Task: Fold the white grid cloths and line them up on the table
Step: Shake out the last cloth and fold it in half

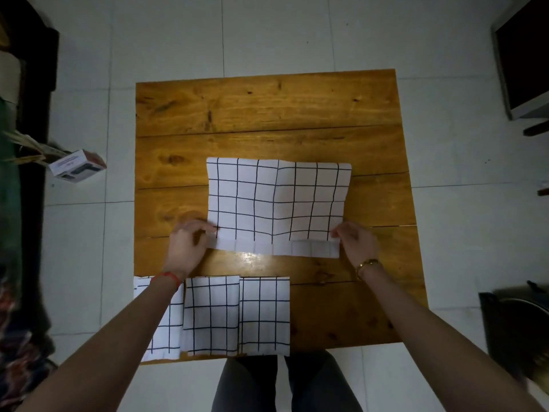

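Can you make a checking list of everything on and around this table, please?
Surface: square brown wooden plank table, far half bare.
Job's things: large white black-grid cloth mid-table, half folded; three folded white grid cloths in a row along the near edge, touching.
Clutter: nothing seen on the table.
Grippers: left hand and right hand each pinch a near corner of the large cloth.
Cables: nothing seen.
Surroundings: white tiled floor; small white cardboard box on the floor, left.
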Demonstrator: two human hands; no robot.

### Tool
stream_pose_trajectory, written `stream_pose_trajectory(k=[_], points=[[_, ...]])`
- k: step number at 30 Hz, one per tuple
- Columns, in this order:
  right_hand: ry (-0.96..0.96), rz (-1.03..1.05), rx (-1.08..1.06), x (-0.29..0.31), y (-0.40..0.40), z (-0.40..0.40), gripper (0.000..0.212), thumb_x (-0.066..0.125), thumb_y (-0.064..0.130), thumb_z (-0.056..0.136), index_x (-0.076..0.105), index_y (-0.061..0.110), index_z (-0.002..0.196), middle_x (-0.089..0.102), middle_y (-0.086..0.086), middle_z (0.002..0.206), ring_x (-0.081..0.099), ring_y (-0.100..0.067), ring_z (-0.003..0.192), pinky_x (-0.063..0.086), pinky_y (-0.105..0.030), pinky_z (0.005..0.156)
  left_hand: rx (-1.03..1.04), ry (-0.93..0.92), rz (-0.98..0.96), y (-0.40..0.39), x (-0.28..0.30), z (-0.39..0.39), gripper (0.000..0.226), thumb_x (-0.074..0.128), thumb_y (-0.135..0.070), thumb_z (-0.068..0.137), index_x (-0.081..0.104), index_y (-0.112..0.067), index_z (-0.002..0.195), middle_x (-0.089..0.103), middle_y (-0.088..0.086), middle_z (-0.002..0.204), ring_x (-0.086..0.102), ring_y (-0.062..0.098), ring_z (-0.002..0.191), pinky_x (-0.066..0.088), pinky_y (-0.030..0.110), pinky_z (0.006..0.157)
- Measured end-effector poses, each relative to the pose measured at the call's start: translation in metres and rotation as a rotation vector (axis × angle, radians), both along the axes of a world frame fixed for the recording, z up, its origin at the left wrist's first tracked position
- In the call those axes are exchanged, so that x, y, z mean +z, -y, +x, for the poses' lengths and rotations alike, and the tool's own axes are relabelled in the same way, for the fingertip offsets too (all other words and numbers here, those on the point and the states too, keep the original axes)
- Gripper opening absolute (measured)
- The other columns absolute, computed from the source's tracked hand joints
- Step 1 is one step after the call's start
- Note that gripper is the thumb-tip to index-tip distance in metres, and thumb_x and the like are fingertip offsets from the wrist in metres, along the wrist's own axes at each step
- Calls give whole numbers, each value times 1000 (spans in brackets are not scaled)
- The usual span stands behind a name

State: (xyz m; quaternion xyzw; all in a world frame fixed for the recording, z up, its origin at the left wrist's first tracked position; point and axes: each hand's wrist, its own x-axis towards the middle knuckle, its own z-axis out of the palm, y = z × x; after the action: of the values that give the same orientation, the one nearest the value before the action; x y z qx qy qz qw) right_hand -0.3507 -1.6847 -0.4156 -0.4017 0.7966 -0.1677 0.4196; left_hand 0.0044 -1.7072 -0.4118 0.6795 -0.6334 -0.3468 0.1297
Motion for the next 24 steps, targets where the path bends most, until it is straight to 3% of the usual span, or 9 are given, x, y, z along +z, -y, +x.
stream_pose_trajectory(k=[3,7,11,15,19,21,24], points=[[-128,-96,-18,-7,14,-8,21,53,26,92,65,13,82,68,-3,74,61,-18,66,50,-28,55,82,-8,-32,16,-7,-1,25,54,-1,90,72,-19,94,63,-12,101,57,16,95,48,34,85],[-235,-169,-89,-7,48,-20,19,50,24,92,56,14,78,56,-5,64,51,-19,58,42,-27,51,208,-17,-75,50,-8,-10,16,54,-19,95,67,-28,91,65,-7,94,59,14,70,49,25,63],[-266,-190,-161,-8,92,-25,19,49,25,93,58,11,82,59,-8,72,54,-21,66,41,-29,57,309,-19,-82,89,-8,-20,12,55,-23,94,66,-19,98,63,-4,91,60,16,85,46,26,74],[-249,-121,-198,-8,131,-23,24,50,27,94,61,7,99,60,-6,88,53,-18,80,36,-25,65,423,17,4,121,-14,-30,13,56,-30,91,61,-18,89,64,1,85,59,19,80,45,26,72],[-176,-55,-169,-16,156,-21,29,52,31,93,60,7,107,61,-4,98,56,-19,94,38,-24,72,515,51,147,139,-20,-41,30,61,-40,89,67,-11,93,64,1,86,56,16,81,41,24,73],[-157,-12,-174,-18,163,-18,28,51,29,93,62,6,102,57,1,89,53,-16,88,38,-23,72,558,49,192,144,-23,-45,32,61,-43,88,67,-12,91,63,2,84,57,17,80,42,25,71],[-95,53,-227,-20,171,-16,31,50,31,93,55,11,69,46,4,65,48,-16,77,34,-24,57,600,-9,246,150,-29,-45,33,63,-45,87,66,-12,90,62,2,84,57,18,84,46,27,76]])
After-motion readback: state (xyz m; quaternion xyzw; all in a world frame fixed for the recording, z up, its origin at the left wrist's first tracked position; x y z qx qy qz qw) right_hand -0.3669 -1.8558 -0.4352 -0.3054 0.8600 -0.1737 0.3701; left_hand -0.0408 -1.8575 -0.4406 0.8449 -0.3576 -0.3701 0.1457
